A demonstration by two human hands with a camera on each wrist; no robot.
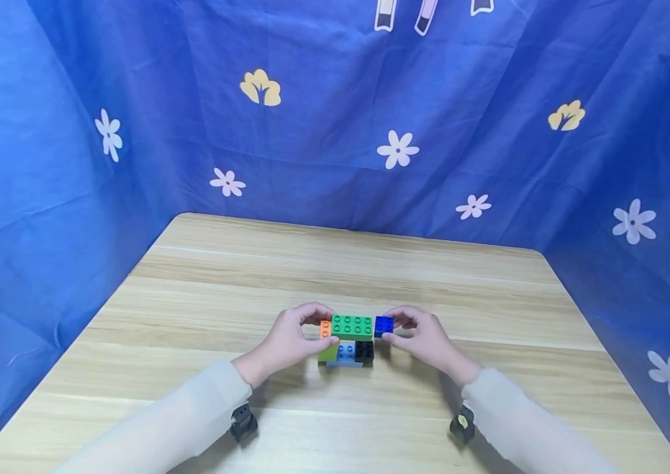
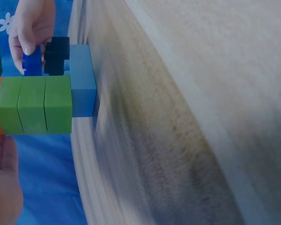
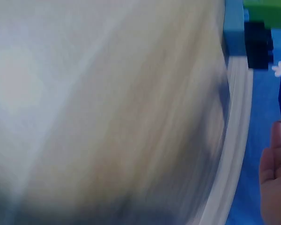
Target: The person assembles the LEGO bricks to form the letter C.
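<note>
My left hand (image 1: 293,339) holds the upper left end of a toy brick build, thumb at the front and fingers behind. The build has a light blue base brick (image 2: 82,84), a column of lime green bricks (image 2: 33,105), an orange brick (image 1: 325,327) above them, and a black brick (image 1: 364,351) on the base's right end. A bright green eight-stud brick (image 1: 352,325) reaches rightward from the orange one, high over the base. My right hand (image 1: 426,339) pinches a dark blue brick (image 1: 384,326), held just right of the green brick with a thin gap between.
The build stands on a wood-grain table (image 1: 240,263). Blue cloth (image 1: 323,178) printed with flowers hangs behind and along both sides of it. Dark wrist devices (image 1: 244,423) sit under both sleeves.
</note>
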